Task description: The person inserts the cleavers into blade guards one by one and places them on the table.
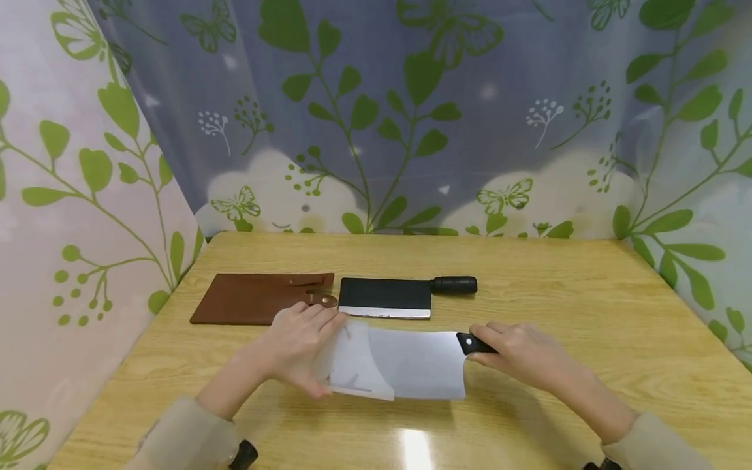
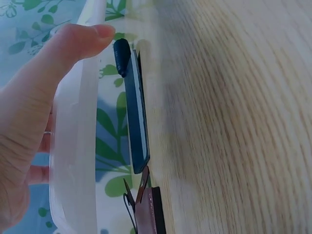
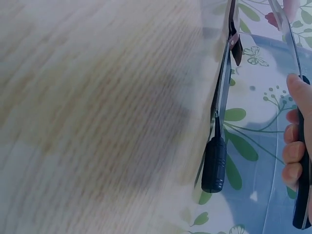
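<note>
Above the table, my right hand (image 1: pixel 519 356) grips the black handle (image 3: pixel 303 195) of a cleaver with a wide silver blade (image 1: pixel 420 362). The left part of that blade lies inside a translucent white plastic blade cover (image 1: pixel 360 365). My left hand (image 1: pixel 302 346) holds the cover at its left end, thumb along the near edge and fingers over the far edge. In the left wrist view, the cover (image 2: pixel 73 146) stands between the thumb and the fingers behind it. The right wrist view shows the right fingers (image 3: pixel 294 152) curled round the handle.
Behind the hands, a second cleaver (image 1: pixel 384 294) with a dark blade and black handle lies flat on the wooden table (image 1: pixel 558 281). Left of it is a brown leather sheath (image 1: pixel 252 297) with a snap strap. Patterned curtains (image 1: pixel 376 130) hang behind and at both sides.
</note>
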The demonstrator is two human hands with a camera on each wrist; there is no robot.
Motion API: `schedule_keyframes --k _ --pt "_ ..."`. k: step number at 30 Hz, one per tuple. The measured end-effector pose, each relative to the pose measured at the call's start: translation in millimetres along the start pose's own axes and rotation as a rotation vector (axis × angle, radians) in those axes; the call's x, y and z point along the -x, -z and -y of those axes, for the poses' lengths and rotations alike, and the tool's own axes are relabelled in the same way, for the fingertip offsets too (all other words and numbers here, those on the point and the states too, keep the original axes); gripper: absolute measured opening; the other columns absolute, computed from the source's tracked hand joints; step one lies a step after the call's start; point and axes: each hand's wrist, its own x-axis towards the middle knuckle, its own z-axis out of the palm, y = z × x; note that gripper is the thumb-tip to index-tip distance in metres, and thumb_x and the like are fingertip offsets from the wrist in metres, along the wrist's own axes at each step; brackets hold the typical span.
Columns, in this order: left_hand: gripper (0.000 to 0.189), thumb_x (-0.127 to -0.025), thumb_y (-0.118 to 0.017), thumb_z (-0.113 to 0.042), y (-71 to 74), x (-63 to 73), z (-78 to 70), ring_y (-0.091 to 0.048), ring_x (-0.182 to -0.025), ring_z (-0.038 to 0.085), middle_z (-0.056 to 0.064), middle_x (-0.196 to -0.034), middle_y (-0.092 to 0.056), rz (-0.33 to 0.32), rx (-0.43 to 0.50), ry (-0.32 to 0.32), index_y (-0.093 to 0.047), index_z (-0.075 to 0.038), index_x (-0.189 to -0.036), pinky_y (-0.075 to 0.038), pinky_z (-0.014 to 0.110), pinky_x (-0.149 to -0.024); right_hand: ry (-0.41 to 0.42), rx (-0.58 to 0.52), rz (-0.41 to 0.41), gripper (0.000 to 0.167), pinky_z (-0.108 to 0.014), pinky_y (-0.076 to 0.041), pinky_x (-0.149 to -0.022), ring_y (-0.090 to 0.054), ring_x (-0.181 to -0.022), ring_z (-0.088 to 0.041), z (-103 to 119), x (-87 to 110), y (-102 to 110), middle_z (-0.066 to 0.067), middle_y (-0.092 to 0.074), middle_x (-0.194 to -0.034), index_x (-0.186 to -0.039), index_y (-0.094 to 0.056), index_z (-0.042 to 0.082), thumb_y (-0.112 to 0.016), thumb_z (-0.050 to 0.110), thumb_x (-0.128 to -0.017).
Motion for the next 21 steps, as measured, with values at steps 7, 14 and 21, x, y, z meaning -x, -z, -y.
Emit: schedule_keyframes --k 7,14,21 --pt "0.105 -0.051 -0.066 -0.073 -0.3 -7.4 -5.1 -0.053 -0.103 0.024 0.009 -0.117 -0.057 0.034 0.086 0.039 -0.049 -0.002 -0.127 -0.043 0.039 -0.078 -0.012 -0.019 -0.009 0.036 -0.015 -0.038 -0.044 -0.051 -0.055 -0.003 6 -6.1 -4 -0.001 -0.063 -0.078 -0.097 -0.063 0.006 -0.054 0.040 -0.091" --pt "0.104 -0.051 -0.064 -0.075 -2.2 -10.3 -8.3 -0.053 -0.099 0.023 0.008 -0.115 -0.057 0.047 0.059 0.026 -0.050 -0.003 -0.125 -0.042 0.038 -0.074 -0.029 0.003 0.033 0.033 -0.017 -0.040 -0.044 -0.053 -0.054 -0.006 9 -10.8 -9 -0.002 -0.063 -0.078 -0.096 -0.063 0.006 -0.059 0.038 -0.089" --pt "0.104 -0.051 -0.065 -0.074 -1.8 -7.1 -7.3 -0.053 -0.101 0.026 0.010 -0.116 -0.057 0.048 0.060 0.034 -0.051 -0.001 -0.124 -0.043 0.041 -0.076 -0.044 -0.010 0.068 0.031 -0.016 -0.039 -0.045 -0.051 -0.053 -0.005 12 -15.8 -9 -0.004 -0.064 -0.079 -0.099 -0.064 0.005 -0.063 0.033 -0.086"
